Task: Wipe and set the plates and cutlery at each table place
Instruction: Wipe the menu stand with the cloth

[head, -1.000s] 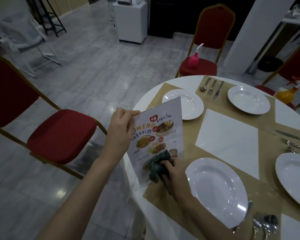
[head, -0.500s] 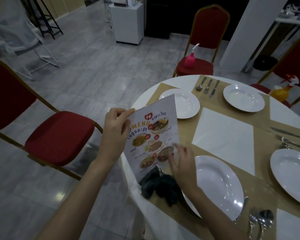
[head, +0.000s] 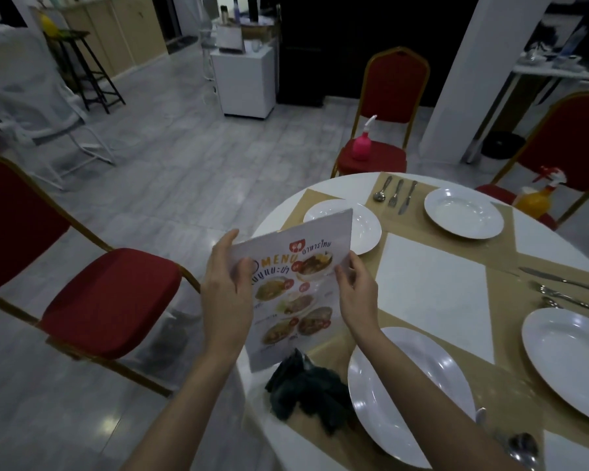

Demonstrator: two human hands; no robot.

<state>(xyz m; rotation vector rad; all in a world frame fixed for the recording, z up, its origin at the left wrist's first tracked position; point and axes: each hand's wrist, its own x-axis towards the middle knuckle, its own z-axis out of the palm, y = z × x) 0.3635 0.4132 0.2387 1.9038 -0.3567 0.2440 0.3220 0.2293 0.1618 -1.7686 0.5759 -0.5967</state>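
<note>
Both hands pinch the menu (head: 295, 294), left hand (head: 223, 294) on its left edge, right hand (head: 356, 294) on its right, while the dark cloth (head: 306, 390) lies just below beside the nearest plate (head: 408, 396), four plates apparently set, so the job looks nearly done.

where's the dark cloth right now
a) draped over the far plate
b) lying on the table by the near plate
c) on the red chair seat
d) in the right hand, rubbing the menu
b: the dark cloth lies bunched on the table edge beside the near plate, while the left hand and right hand both hold the menu.
</note>
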